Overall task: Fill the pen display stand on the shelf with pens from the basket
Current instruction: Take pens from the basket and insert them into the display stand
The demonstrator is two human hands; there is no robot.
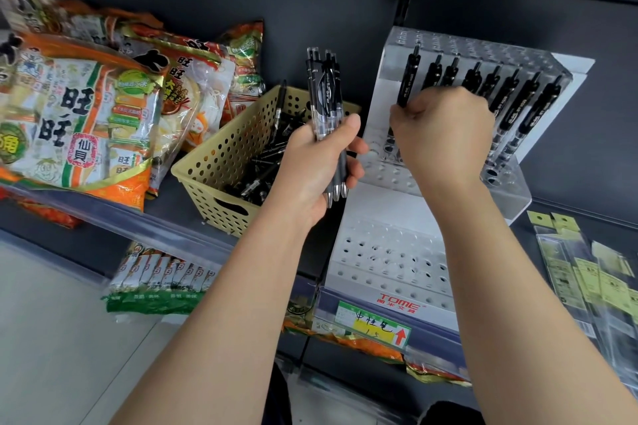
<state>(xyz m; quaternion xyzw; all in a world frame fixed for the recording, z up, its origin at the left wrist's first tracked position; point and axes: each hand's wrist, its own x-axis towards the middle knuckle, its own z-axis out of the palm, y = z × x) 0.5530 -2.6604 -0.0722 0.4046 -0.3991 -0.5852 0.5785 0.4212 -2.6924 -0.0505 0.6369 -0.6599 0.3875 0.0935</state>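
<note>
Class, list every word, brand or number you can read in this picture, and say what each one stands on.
"TOME": front of the pen display stand.
"中性笔", perhaps "1.5": handwritten, yellow price tag.
"旺旺", "仙贝": large snack bag.
Unreadable: print on the pens, labels on the packets at right.

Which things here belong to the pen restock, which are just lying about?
Job: display stand, basket, pen bundle in left hand, pen in right hand, slotted pens.
Lying about: snack bags, sachet packs below, carded packs right.
</note>
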